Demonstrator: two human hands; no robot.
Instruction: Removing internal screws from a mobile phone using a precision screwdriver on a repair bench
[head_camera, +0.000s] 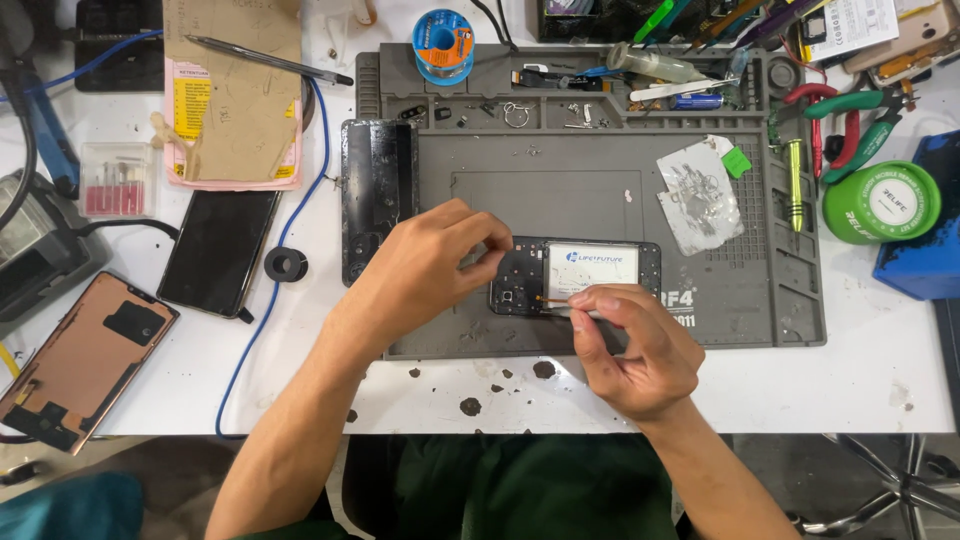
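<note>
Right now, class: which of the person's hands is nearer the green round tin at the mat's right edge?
Right. The right hand lies down-left of the green round tin; the left hand is farther left, beyond the opened phone.

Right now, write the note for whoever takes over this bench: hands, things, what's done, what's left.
Left hand: fingertips pinched on the left end of the opened phone, steadying it on the grey mat.
Right hand: pinching a thin tool at the phone's lower edge, beside the white battery.
Black back cover lies off, on the mat's left edge. Green screwdriver and pliers sit on the right.
Done: cover off, insides bare.
Left: battery is in place; phone is open.
</note>
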